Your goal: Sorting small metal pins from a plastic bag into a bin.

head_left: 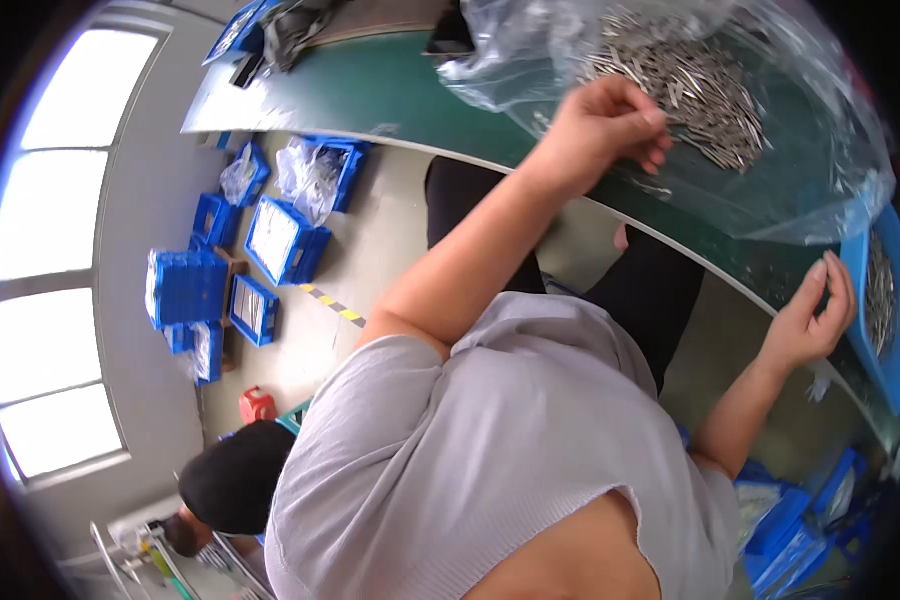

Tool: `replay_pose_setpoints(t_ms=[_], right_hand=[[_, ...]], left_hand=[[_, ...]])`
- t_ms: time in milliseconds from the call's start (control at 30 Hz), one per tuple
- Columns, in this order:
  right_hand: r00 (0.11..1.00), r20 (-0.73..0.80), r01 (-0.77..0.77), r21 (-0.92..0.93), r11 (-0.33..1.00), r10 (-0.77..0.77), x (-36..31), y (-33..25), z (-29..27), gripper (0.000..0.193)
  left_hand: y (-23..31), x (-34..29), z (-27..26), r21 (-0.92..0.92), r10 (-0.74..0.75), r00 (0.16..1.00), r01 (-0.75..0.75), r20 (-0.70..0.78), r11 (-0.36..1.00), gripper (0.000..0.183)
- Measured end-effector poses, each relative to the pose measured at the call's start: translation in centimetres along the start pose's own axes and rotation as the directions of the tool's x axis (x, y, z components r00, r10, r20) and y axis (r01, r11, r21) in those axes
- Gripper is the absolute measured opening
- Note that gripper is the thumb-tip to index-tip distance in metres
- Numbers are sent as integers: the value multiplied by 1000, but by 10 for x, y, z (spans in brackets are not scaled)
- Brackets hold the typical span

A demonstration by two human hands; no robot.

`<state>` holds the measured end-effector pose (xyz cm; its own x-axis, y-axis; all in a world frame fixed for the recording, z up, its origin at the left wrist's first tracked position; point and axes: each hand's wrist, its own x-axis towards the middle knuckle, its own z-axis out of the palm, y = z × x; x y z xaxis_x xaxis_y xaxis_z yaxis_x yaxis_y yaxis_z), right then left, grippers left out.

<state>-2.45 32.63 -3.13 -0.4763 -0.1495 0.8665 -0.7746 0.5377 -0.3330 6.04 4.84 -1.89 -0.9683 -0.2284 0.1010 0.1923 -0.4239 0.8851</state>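
My left hand [610, 132] is over the near edge of a heap of slim, silvery metal pieces [705, 90]. Its fingers are curled in with the thumb pressed against them; whatever may be between them cannot be made out. The heap lies on a clear plastic bag [800, 200] spread over the green tabletop. Over at the right, my right hand [815, 312] is beside a blue tray [895, 375] with more small metal pieces in it. Thumb and forefinger come together at the tips there, and anything in that pinch is too small to see.
The green table [400, 95] curves across the top, with a dark cloth [295, 30] at its far left. Blue crates [190, 285] stand stacked on the floor by the windows. Another person [232, 485] in black is at lower left. More blue bins [785, 530] stand at lower right.
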Motion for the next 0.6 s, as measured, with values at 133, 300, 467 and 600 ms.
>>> replay_pose_setpoints(t_ms=[133,300,467,600], right_hand=[[999,-6,-46,-31,998,46,-7,9,3,13],[996,15,-82,-65,994,83,-10,13,5,17],[988,9,-151,-141,978,153,-9,20,8,20],[988,35,-140,-198,970,150,-8,26,-1,20]], left_hand=[[1,0,3,-2,19,1000,-19,9,1000,12],[-3,-4,-1,-36,60,998,-58,35,998,11],[-13,-1,-6,-149,53,996,-42,69,988,11],[-10,0,1,-173,43,997,-32,64,984,9]])
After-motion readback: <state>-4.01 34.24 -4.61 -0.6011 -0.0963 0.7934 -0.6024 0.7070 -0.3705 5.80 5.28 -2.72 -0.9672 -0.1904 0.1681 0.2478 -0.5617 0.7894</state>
